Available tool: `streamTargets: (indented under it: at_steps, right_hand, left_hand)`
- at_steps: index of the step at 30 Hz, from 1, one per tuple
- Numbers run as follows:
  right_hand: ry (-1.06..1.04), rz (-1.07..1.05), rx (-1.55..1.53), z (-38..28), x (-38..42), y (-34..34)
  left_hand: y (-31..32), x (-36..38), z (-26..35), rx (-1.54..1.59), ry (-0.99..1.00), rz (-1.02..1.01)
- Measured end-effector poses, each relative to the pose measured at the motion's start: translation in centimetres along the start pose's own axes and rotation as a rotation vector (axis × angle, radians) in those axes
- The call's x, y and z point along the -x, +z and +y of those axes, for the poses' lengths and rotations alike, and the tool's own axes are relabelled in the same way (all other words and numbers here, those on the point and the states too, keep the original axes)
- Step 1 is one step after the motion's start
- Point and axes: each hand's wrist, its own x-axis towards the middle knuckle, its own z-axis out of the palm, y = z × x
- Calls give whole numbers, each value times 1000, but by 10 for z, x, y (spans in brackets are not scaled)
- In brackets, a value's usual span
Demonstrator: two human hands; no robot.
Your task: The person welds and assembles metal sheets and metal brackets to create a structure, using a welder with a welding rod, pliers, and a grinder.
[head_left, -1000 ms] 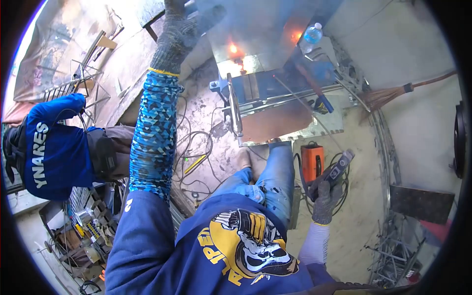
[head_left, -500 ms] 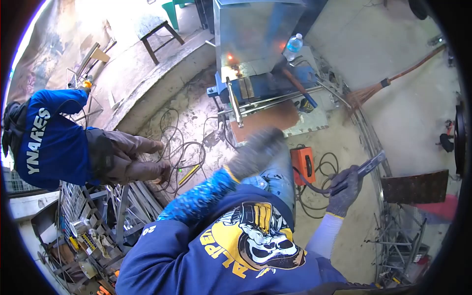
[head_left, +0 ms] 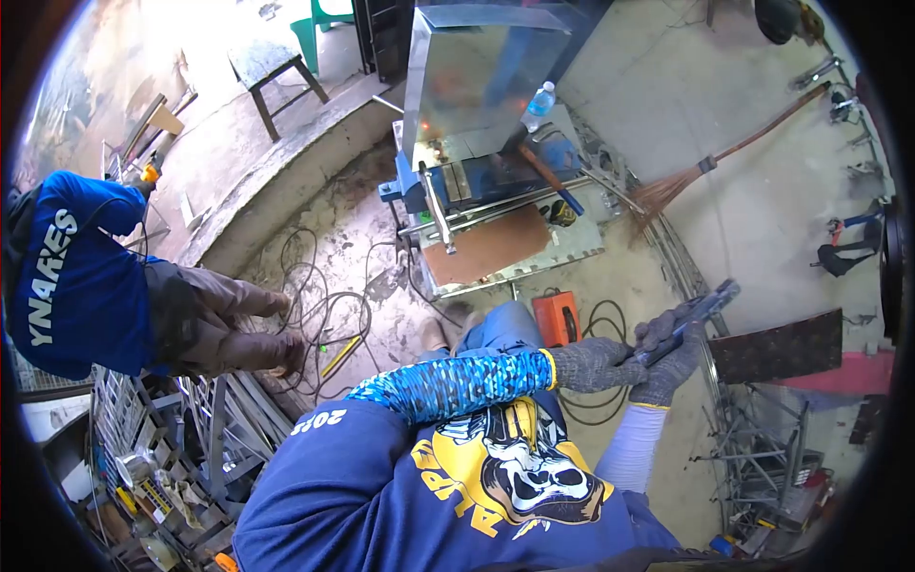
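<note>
My right hand (head_left: 667, 367), in a grey knit glove, is closed around a long dark tool that looks like a welding electrode holder (head_left: 707, 307). Its paler end points up and to the right. From the other side my left hand (head_left: 593, 366), gloved too, reaches across my body with its fingers closed at the lower end of the holder; its fingertips are partly hidden. An orange welding machine (head_left: 557, 318) with looped black cable (head_left: 593, 410) sits on the floor just beyond my hands.
Ahead, a metal workbench (head_left: 572, 243) carries a shiny sheet-metal box (head_left: 457, 86), a brown plate (head_left: 491, 243), a hammer (head_left: 551, 179), a clamp (head_left: 436, 205) and a water bottle (head_left: 539, 103). A co-worker (head_left: 86, 267) stands left. Cables (head_left: 334, 305) and scrap metal (head_left: 181, 448) lie on the floor; a broom (head_left: 705, 167) lies right.
My left hand has swung from in front of the bench to the right, meeting the right hand at the electrode holder. My right hand has stayed near its place; the view has shifted slightly.
</note>
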Motion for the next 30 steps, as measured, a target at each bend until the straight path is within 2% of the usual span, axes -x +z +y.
streamTargets:
  at_steps: [2, 3, 5, 6, 8, 9, 11, 12, 14, 16, 18, 19, 20, 22, 23, 24, 26, 28, 30]
  right_hand:
    - [157, -40, -122, 17, -2, -14]
    - [224, 158, -124, 25, -3, -16]
    - [301, 246, -58, 48, -2, -18]
    - [377, 323, 6, 57, -1, -18]
    - [488, 424, 9, 69, 2, -18]
    - [496, 420, -42, 75, 3, -16]
    - [584, 429, 6, 109, -6, -68]
    - [617, 438, 26, 117, -11, -78]
    - [621, 505, 23, 138, -19, -89]
    - [631, 552, 18, 152, -35, -95]
    - [665, 648, 111, 162, -52, -101]
    - [624, 517, 129, 165, -66, -101]
    - [630, 520, -17, 172, -79, -99]
    - [632, 199, -241, 192, -115, -155]
    - [629, 227, -289, 195, -132, -156]
    - [626, 255, -335, 195, -150, -152]
    - [605, 275, -431, 199, -187, -138]
    - [583, 295, -434, 232, -224, -163]
    - [655, 230, -556, 257, -246, -179]
  left_hand:
    - [-8, 6, 3, -82, -56, -24]
    - [-8, 9, -2, -179, -123, 2]
    - [-4, 3, -23, -334, -221, 14]
    - [-7, 1, -24, -328, -218, -12]
    - [-20, -1, -27, -346, -302, 62]
    - [-24, -2, -30, -337, -298, 29]
    - [-26, -8, -40, -517, -341, -24]
    - [-15, -16, -69, -509, -335, -46]
    - [12, -32, -149, -398, -231, 42]
    - [-15, -36, -119, -370, -246, -13]
    - [-36, -43, -89, -477, -417, -155]
    - [-45, -37, -77, -405, -383, -67]
    - [-49, -32, -86, -410, -422, -46]
    - [-55, -19, -110, -535, -207, 123]
    - [-63, -9, -116, -459, -237, 172]
    - [-73, 3, -117, -471, -279, 191]
    - [-90, 33, -116, -303, -590, 190]
    - [-94, 71, -131, -289, -782, 240]
    - [-92, 111, -139, -269, -1007, 326]
